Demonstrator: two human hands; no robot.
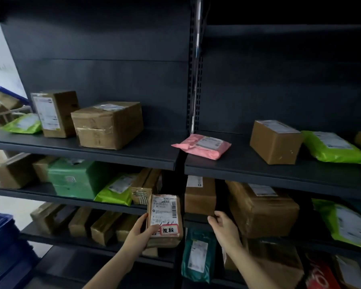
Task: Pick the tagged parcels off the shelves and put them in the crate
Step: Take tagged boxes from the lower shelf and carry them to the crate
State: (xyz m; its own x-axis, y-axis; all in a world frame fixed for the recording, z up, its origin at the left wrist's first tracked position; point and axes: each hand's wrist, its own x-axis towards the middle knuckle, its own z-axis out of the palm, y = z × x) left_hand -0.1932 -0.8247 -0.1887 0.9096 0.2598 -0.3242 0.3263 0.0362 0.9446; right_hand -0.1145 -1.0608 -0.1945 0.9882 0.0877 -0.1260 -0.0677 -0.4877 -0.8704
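The dark shelves (81, 153) carry many parcels, so most of the picking seems to remain; the blue crate (0, 247) at the lower left is cut off and its content is hidden. One small parcel (165, 213) is off the shelf, in the air before the lower shelves and not yet in the crate. Its long axis is nearly upright and its label faces the person. The left hand (141, 233) grips its lower left edge; the right hand (224, 228) beside it is loosely curled, apparently holding nothing. The red-framed tag (170, 229) sits at the parcel's lower end

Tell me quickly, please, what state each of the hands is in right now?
Left hand: holding the small tagged parcel.
Right hand: fingers loosely curled, holding nothing.
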